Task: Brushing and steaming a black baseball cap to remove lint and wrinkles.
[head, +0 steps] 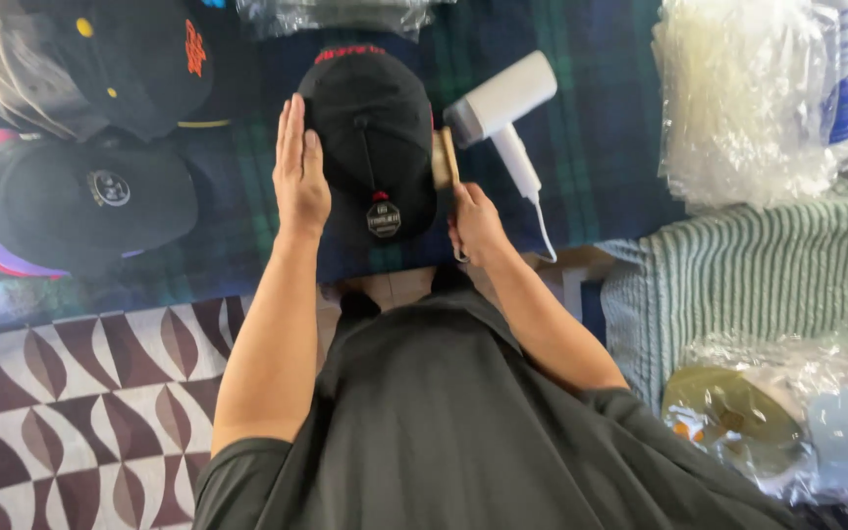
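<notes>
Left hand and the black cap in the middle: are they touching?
Touching. The head view shows the left hand lying flat, fingers straight, against the side of the black cap, with no gap between palm and fabric.

Stacked caps (pixel 100 118), white steamer (pixel 503 108), plastic bags (pixel 748 98)

**Bright, even light with glare on plastic**

Soft daylight fills the scene, casting faint shadows. The plastic bags (pixel 748 98) at upper right gleam almost white. The dark caps (pixel 80 196) lose detail. Edges bend slightly; the lower corners look soft.
</notes>
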